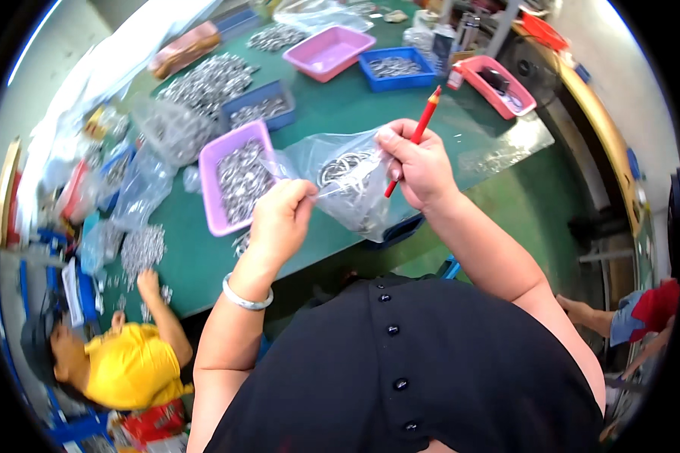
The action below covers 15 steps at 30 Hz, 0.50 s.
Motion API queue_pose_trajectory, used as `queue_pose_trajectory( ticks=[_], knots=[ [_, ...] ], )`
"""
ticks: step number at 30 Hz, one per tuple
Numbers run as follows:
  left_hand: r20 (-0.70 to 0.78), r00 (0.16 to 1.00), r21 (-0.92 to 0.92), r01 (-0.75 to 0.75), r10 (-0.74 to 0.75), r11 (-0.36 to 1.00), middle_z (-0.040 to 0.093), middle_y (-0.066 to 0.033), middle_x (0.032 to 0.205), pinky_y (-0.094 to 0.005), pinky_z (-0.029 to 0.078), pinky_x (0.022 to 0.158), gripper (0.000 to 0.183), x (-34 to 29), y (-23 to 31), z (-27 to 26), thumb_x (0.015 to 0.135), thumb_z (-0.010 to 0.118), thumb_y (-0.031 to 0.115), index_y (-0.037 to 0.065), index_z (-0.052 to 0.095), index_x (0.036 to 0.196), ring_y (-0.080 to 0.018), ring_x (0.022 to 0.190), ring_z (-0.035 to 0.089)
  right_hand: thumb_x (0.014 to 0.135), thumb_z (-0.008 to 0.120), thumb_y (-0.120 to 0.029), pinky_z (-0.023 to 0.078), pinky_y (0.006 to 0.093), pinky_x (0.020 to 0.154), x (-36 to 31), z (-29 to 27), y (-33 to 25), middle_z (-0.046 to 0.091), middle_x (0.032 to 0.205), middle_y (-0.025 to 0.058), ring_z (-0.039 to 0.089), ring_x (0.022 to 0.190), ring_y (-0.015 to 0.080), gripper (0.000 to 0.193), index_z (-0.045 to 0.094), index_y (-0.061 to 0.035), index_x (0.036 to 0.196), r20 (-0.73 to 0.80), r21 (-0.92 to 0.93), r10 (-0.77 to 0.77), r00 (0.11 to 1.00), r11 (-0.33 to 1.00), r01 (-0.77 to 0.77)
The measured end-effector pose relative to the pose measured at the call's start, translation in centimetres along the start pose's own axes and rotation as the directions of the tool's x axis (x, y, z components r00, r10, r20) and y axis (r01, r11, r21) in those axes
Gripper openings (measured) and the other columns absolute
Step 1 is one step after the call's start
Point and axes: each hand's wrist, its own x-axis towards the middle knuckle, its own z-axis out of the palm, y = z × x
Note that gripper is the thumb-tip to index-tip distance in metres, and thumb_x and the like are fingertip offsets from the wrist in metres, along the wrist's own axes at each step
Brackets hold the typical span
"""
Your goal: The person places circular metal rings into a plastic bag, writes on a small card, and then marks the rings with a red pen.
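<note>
A clear plastic bag (pixel 359 208) with shiny metal ring-shaped parts (pixel 346 172) inside hangs between my hands at the table's near edge. My left hand (pixel 281 215), closed, pinches the bag's left side. On the opposite side, my right hand (pixel 418 162) is closed on the bag's upper edge. That same hand also holds a red pencil (pixel 426 115), slanted with one end pointing up and away. Just left of the bag, a lilac tray (pixel 211 189) is filled with small metal parts (pixel 242 177).
The green table (pixel 310 257) carries a blue tray (pixel 370 81), a pink tray (pixel 310 57) and a pink basket (pixel 521 106). Loose metal parts (pixel 210 79) lie heaped at the back left. A person in yellow (pixel 136 366) reaches toward another pile (pixel 142 248) at left.
</note>
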Motion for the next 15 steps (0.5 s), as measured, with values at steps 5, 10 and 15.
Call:
queue_pose_trajectory(
  ticks=[5,10,15],
  knots=[
    [0.204,0.972,0.086,-0.137,0.117,0.987,0.052,-0.0089,0.068,-0.0342,0.044,0.056,0.004,2.8,-3.7,3.6,0.071,0.058,0.002,0.005,0.058,0.074,-0.0278,0.063,0.054,0.079,0.056,-0.009,0.030,0.0188,0.038,1.2,-6.2,2.5,0.055,0.064,0.0054,0.039,0.041,0.0052,0.009,0.053,-0.0017,0.074,-0.203,-0.220,0.132,0.970,0.959,-0.176],
    [0.404,0.905,0.148,-0.210,0.135,0.966,0.049,-0.0091,0.070,-0.0368,0.042,0.056,0.008,3.6,-6.3,5.6,0.068,0.060,0.003,0.005,0.060,0.076,-0.0278,0.065,0.052,0.078,0.057,-0.010,0.029,0.0180,0.037,1.0,-8.8,5.0,0.054,0.060,0.0031,0.038,0.039,0.0042,0.009,0.052,-0.0039,0.072,-0.302,-0.349,0.282,0.911,0.856,-0.381],
    [0.258,0.927,0.070,-0.298,0.271,0.952,0.050,-0.0100,0.071,-0.0322,0.042,0.056,0.017,7.3,-3.9,5.0,0.066,0.059,0.000,0.004,0.062,0.083,-0.0259,0.064,0.052,0.077,0.057,-0.012,0.030,0.0182,0.040,2.9,-9.6,3.3,0.053,0.060,0.0008,0.039,0.043,0.0034,0.010,0.053,-0.0043,0.072,-0.167,-0.475,0.387,0.907,0.775,-0.418]
  ],
)
